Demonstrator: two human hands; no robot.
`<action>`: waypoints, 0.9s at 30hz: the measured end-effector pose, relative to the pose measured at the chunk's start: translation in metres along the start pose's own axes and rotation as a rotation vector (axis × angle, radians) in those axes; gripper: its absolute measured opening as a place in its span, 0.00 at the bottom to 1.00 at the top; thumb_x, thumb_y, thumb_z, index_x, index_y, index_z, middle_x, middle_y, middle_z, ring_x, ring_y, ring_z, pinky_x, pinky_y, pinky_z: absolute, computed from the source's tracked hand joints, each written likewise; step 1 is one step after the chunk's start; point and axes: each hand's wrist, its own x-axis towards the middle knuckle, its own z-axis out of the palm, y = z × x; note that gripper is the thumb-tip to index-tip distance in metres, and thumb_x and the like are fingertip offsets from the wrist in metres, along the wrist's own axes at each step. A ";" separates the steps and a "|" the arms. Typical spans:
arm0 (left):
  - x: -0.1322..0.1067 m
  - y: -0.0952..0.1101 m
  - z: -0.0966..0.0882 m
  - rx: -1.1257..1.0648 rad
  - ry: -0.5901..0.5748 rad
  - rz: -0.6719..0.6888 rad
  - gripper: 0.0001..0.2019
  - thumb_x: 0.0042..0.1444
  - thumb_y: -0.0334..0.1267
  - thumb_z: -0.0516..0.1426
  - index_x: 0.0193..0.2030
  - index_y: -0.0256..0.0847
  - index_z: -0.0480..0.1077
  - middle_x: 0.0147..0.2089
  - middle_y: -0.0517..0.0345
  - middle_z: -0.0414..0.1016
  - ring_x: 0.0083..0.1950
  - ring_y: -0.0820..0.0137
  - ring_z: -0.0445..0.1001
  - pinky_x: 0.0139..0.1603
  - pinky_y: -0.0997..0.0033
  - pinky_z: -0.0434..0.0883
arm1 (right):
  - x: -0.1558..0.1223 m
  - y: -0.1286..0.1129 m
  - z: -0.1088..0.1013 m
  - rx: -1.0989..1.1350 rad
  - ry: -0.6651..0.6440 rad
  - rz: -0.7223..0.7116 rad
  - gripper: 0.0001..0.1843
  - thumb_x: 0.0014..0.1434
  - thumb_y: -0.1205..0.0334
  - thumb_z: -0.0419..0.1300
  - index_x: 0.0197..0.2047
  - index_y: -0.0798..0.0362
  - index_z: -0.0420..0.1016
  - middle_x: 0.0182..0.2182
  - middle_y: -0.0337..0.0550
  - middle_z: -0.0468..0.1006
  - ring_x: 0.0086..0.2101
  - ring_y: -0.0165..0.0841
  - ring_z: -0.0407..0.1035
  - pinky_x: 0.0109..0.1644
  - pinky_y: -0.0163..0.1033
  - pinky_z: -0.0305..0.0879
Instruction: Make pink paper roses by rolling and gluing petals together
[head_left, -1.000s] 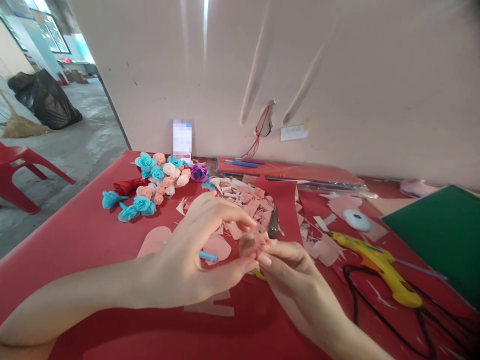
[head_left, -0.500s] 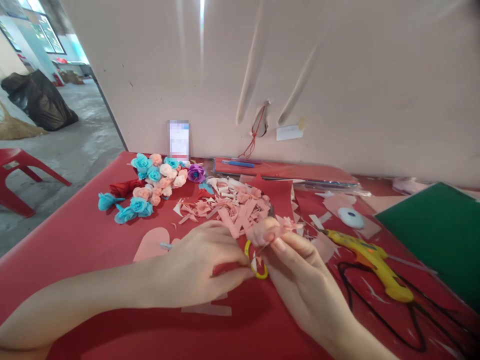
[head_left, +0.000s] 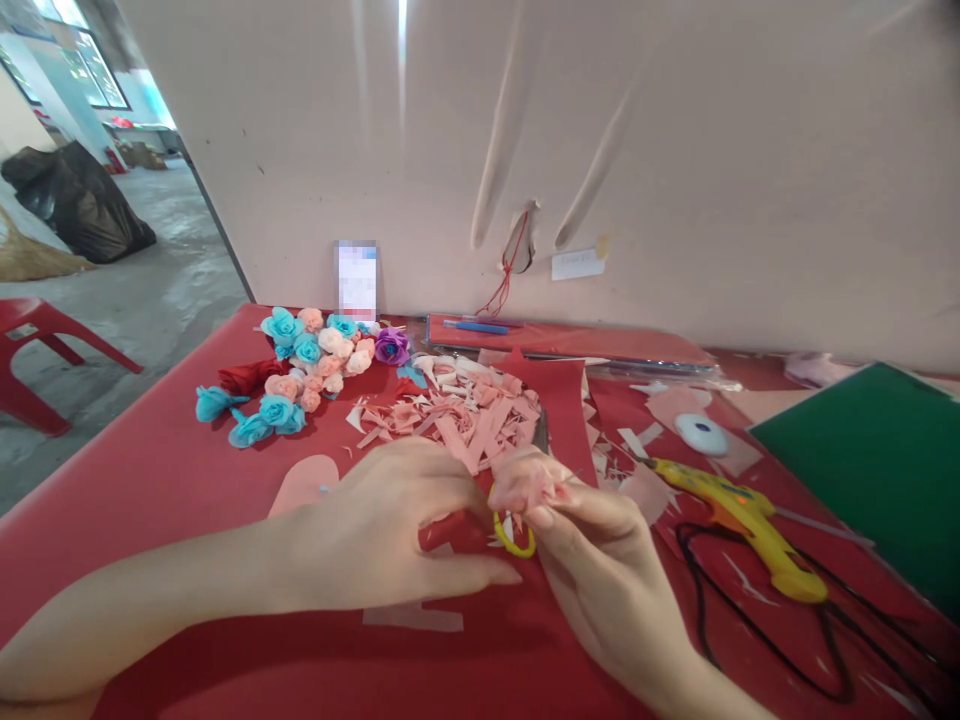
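A small pink paper flower (head_left: 531, 482) is pinched between the thumb and fingers of my right hand (head_left: 611, 570). Just left of it is my left hand (head_left: 397, 525), its thumb stretched out and apart from the fingers. Those fingertips come close to the flower; whether they touch it I cannot tell. Behind both hands, scissors with a yellow handle (head_left: 516, 548) lie on the red table, partly covered. A heap of pink paper scraps (head_left: 465, 410) spreads beyond the hands. A rounded pink paper piece (head_left: 304, 482) shows beside my left wrist.
Finished paper flowers (head_left: 322, 365) in blue, pink, red and purple cluster at the back left, before a phone (head_left: 357, 280). To the right lie a yellow glue gun (head_left: 750, 525) with its black cord, a white round object (head_left: 702, 435) and a green board (head_left: 870, 470).
My left thumb has opened away from its fingers. In my right hand the pink flower has turned and come slightly left, facing more toward me.
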 end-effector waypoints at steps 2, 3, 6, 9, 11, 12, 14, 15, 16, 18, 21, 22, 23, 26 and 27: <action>0.000 0.001 -0.007 0.029 0.047 -0.032 0.09 0.48 0.41 0.60 0.28 0.38 0.67 0.26 0.61 0.70 0.29 0.72 0.68 0.33 0.71 0.67 | 0.002 -0.005 -0.001 -0.177 -0.011 -0.103 0.11 0.57 0.70 0.55 0.30 0.46 0.76 0.24 0.38 0.72 0.30 0.32 0.67 0.33 0.39 0.66; -0.001 0.002 -0.012 0.030 0.101 -0.008 0.07 0.49 0.38 0.60 0.30 0.38 0.66 0.27 0.61 0.70 0.30 0.72 0.68 0.35 0.70 0.68 | 0.004 -0.008 -0.001 -0.262 -0.008 -0.150 0.12 0.56 0.71 0.55 0.29 0.48 0.75 0.23 0.39 0.72 0.28 0.32 0.66 0.32 0.40 0.66; -0.003 0.005 -0.025 0.071 0.281 0.153 0.04 0.51 0.29 0.56 0.33 0.40 0.65 0.31 0.59 0.72 0.35 0.71 0.69 0.45 0.65 0.67 | 0.007 -0.015 -0.001 -0.439 -0.009 -0.298 0.13 0.53 0.76 0.54 0.29 0.50 0.75 0.23 0.40 0.73 0.27 0.33 0.66 0.30 0.40 0.66; -0.006 0.008 -0.033 0.210 0.336 0.270 0.06 0.50 0.28 0.56 0.35 0.42 0.66 0.32 0.59 0.73 0.36 0.70 0.69 0.46 0.63 0.66 | 0.008 -0.017 -0.002 -0.553 -0.027 -0.423 0.16 0.49 0.80 0.54 0.33 0.50 0.75 0.25 0.42 0.75 0.29 0.35 0.67 0.30 0.40 0.67; -0.008 0.009 -0.035 0.302 0.321 0.301 0.06 0.49 0.29 0.57 0.34 0.43 0.66 0.30 0.61 0.73 0.34 0.70 0.69 0.45 0.63 0.66 | 0.008 -0.017 -0.002 -0.622 -0.038 -0.469 0.17 0.48 0.82 0.53 0.33 0.51 0.75 0.25 0.42 0.75 0.29 0.35 0.66 0.29 0.40 0.67; -0.008 0.009 -0.035 0.340 0.311 0.309 0.06 0.49 0.30 0.58 0.33 0.43 0.66 0.29 0.63 0.74 0.34 0.71 0.68 0.46 0.63 0.66 | 0.007 -0.017 -0.002 -0.649 -0.043 -0.490 0.17 0.47 0.82 0.53 0.33 0.52 0.74 0.25 0.43 0.75 0.29 0.34 0.65 0.29 0.40 0.66; -0.009 0.009 -0.034 0.400 0.299 0.319 0.05 0.50 0.30 0.58 0.33 0.43 0.67 0.28 0.65 0.74 0.35 0.71 0.68 0.52 0.60 0.62 | 0.007 -0.017 -0.002 -0.695 -0.051 -0.528 0.16 0.46 0.82 0.54 0.32 0.53 0.73 0.25 0.43 0.75 0.28 0.34 0.64 0.29 0.40 0.66; -0.009 0.009 -0.033 0.424 0.292 0.331 0.05 0.50 0.31 0.58 0.33 0.43 0.67 0.28 0.65 0.74 0.35 0.71 0.68 0.55 0.58 0.59 | 0.007 -0.017 -0.002 -0.715 -0.058 -0.546 0.16 0.46 0.82 0.54 0.32 0.53 0.73 0.25 0.43 0.75 0.28 0.34 0.63 0.29 0.40 0.66; -0.010 0.009 -0.033 0.443 0.283 0.341 0.05 0.50 0.31 0.58 0.34 0.43 0.67 0.28 0.65 0.74 0.36 0.71 0.68 0.58 0.57 0.57 | 0.007 -0.018 -0.002 -0.734 -0.064 -0.560 0.16 0.46 0.82 0.54 0.32 0.53 0.73 0.25 0.43 0.75 0.29 0.34 0.63 0.30 0.40 0.66; -0.010 0.008 -0.032 0.464 0.275 0.358 0.03 0.51 0.31 0.57 0.33 0.43 0.67 0.27 0.66 0.74 0.37 0.72 0.68 0.60 0.55 0.54 | 0.007 -0.019 -0.002 -0.759 -0.080 -0.575 0.16 0.45 0.82 0.55 0.33 0.53 0.73 0.26 0.43 0.76 0.29 0.34 0.63 0.30 0.41 0.65; -0.010 0.008 -0.031 0.463 0.278 0.347 0.04 0.53 0.31 0.55 0.30 0.45 0.66 0.26 0.68 0.74 0.36 0.72 0.71 0.60 0.57 0.58 | 0.007 -0.020 -0.002 -0.771 -0.094 -0.584 0.16 0.45 0.82 0.55 0.34 0.53 0.72 0.26 0.43 0.76 0.29 0.34 0.63 0.30 0.41 0.65; -0.010 0.008 -0.032 0.462 0.278 0.347 0.04 0.53 0.31 0.55 0.30 0.45 0.66 0.26 0.68 0.75 0.36 0.72 0.71 0.59 0.58 0.60 | 0.007 -0.020 -0.003 -0.777 -0.096 -0.586 0.16 0.45 0.82 0.55 0.34 0.53 0.71 0.26 0.43 0.76 0.29 0.34 0.62 0.30 0.41 0.65; -0.010 0.008 -0.032 0.462 0.280 0.355 0.05 0.53 0.31 0.54 0.30 0.46 0.66 0.26 0.68 0.75 0.36 0.72 0.72 0.58 0.58 0.62 | 0.007 -0.020 -0.003 -0.785 -0.097 -0.588 0.16 0.45 0.82 0.55 0.33 0.53 0.71 0.26 0.43 0.76 0.29 0.34 0.62 0.30 0.41 0.65; -0.008 0.010 -0.034 0.455 0.277 0.377 0.05 0.53 0.31 0.55 0.29 0.45 0.67 0.26 0.69 0.75 0.33 0.73 0.73 0.57 0.59 0.64 | 0.006 -0.021 -0.002 -0.806 -0.099 -0.587 0.15 0.45 0.81 0.56 0.33 0.54 0.71 0.25 0.42 0.76 0.29 0.33 0.62 0.31 0.42 0.65; -0.008 0.010 -0.035 0.447 0.276 0.387 0.04 0.52 0.31 0.56 0.29 0.44 0.67 0.25 0.69 0.75 0.33 0.73 0.73 0.58 0.58 0.63 | 0.006 -0.021 -0.002 -0.810 -0.102 -0.589 0.15 0.45 0.81 0.56 0.33 0.54 0.72 0.25 0.42 0.76 0.28 0.33 0.62 0.31 0.42 0.65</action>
